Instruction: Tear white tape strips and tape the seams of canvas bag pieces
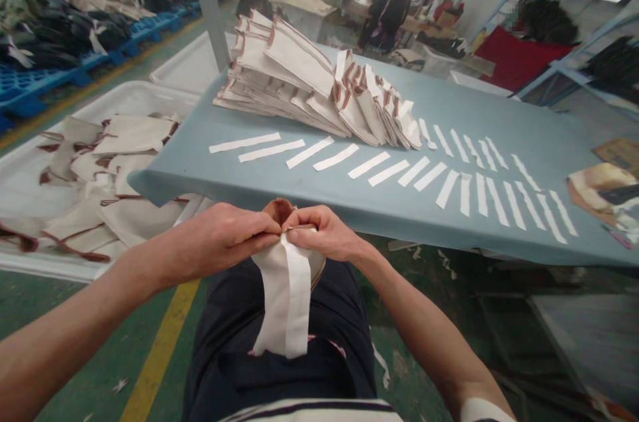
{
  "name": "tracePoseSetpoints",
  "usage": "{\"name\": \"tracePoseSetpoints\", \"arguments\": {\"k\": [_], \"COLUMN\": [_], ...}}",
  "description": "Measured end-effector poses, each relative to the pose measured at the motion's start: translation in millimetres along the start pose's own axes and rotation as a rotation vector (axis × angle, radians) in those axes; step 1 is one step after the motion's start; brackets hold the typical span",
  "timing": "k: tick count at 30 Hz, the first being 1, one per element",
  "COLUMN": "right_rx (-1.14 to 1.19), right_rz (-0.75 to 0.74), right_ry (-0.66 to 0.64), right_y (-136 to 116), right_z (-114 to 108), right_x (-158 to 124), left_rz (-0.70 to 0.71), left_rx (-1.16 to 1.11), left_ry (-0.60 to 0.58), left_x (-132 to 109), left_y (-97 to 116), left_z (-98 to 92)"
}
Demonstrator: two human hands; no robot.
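The left hand [239, 235] and right hand [324, 232] pinch the top of a cream fabric piece [274, 302] over the person's lap [224, 315]. Beyond, white strips [336, 157] on a blue table [190, 172] lie between the hands and a fabric pile [299, 69]; a white bin [50, 269] of cream pieces [134, 136] stands at left.

From your left hand [234, 232] and right hand [324, 232]: the blue table [239, 184] is running its front edge across 12, with a bare band lying behind it. White strips [369, 165] are fanning flat from 11 to 3. Fabric stack [319, 89] is blocking 12 to 1 past them; grey post [206, 6] is standing at 11. Bare tabletop is opening at 2, beyond the strips. Bin [27, 186] is filling 9 to 10. Hanging cloth piece [282, 299] and your lap [224, 329] are blocking 6.
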State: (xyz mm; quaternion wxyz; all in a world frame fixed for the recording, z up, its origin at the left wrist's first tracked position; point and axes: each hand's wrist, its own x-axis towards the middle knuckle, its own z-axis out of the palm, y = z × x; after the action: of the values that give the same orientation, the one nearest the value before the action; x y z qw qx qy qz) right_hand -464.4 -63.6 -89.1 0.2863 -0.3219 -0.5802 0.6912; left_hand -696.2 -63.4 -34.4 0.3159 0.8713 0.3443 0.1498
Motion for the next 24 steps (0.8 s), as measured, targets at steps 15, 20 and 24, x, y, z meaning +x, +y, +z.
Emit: {"name": "tracePoseSetpoints", "arguments": {"k": [15,20,24], "right_rx": [-0.096,-0.147,-0.205], "right_rz": [-0.006,-0.019,-0.074], "right_ry": [0.025,0.026,0.045], "right_y": [-1.9,-0.8,3.6], "right_z": [3.5,3.6,1.0], "right_x": [1.7,3.4,3.8], "left_rz": [-0.079,-0.177,-0.292], "left_rx": [0.032,-0.185,-0.441], "left_ry": [0.134,0.179,0.173], "left_x": [0.4,2.7,7.2], "left_y": [-4.1,-9.6,-14.5], "left_z": [17.6,22.8,32.0]}}
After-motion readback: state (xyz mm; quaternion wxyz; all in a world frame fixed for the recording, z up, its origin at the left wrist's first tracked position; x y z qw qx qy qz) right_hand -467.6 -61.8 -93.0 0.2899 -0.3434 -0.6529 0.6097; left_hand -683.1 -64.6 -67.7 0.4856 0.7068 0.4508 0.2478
